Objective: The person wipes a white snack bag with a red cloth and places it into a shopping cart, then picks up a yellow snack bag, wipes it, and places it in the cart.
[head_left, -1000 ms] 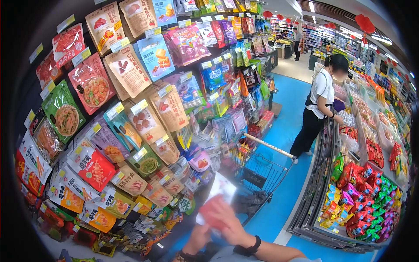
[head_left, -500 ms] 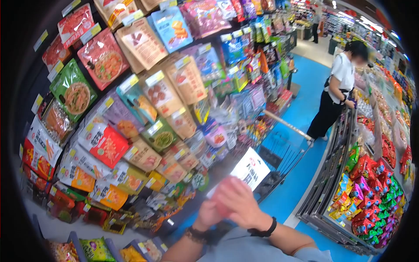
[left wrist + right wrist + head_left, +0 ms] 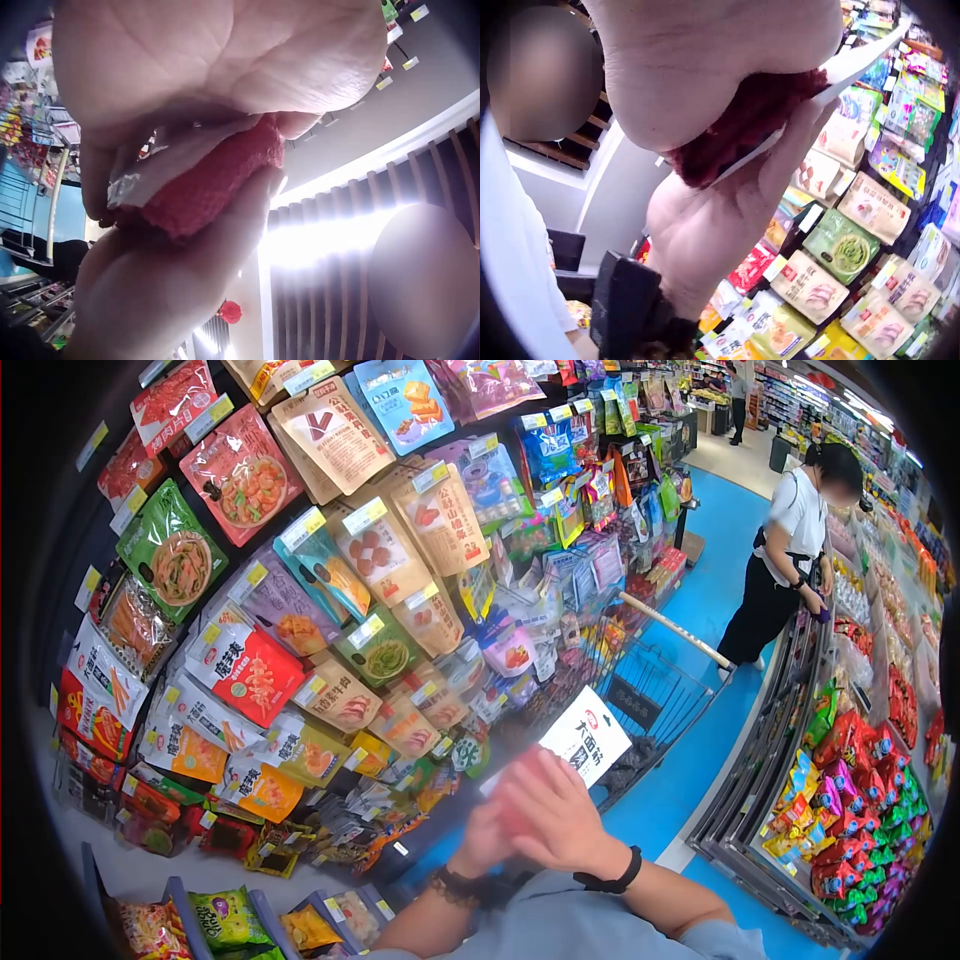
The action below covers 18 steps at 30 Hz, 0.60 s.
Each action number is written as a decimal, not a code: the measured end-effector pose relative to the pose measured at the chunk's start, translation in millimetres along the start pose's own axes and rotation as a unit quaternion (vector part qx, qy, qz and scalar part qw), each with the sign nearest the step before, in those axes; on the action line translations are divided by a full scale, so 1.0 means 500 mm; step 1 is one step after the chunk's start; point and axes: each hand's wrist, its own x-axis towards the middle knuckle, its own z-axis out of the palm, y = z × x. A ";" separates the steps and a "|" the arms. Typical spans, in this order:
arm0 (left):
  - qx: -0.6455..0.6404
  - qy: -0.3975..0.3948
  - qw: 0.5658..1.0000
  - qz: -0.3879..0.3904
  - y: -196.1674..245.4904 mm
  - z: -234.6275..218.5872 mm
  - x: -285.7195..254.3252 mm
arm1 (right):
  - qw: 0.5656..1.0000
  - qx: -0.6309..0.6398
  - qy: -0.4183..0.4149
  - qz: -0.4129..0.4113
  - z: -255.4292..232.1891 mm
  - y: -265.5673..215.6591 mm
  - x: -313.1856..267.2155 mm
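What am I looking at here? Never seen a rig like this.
There's no machine: one person works with two bare hands, wearing three cameras. The wide picture comes from the head, looking forward and down; the two close-ups come from the wrists, each looking at its own hand's work.

The left hand holds a white package with printed characters. The right hand holds a red cloth against it; most of the cloth is covered.

It's a shop aisle. Snack bags hang on the wearer's left, a shopping cart stands just beyond the hands, and wrapped snacks lie piled at right, where another person stands farther off.
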 end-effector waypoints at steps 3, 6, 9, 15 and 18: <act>0.006 0.017 1.000 0.003 -0.002 -0.004 -0.002 | 0.999 -0.016 -0.025 0.033 -0.020 0.016 0.006; 0.100 0.071 0.992 -0.002 0.004 0.001 -0.013 | 0.993 -0.042 0.013 0.107 -0.035 0.037 0.008; 0.076 0.061 0.995 0.007 0.016 0.033 0.005 | 0.988 -0.014 0.051 0.145 -0.029 0.063 0.002; 0.084 0.055 0.995 0.011 0.008 0.029 0.003 | 1.000 -0.016 0.014 0.003 0.011 0.010 0.006; 0.137 0.075 0.988 0.011 0.017 0.055 0.018 | 1.000 -0.021 -0.004 -0.004 -0.022 0.024 0.017</act>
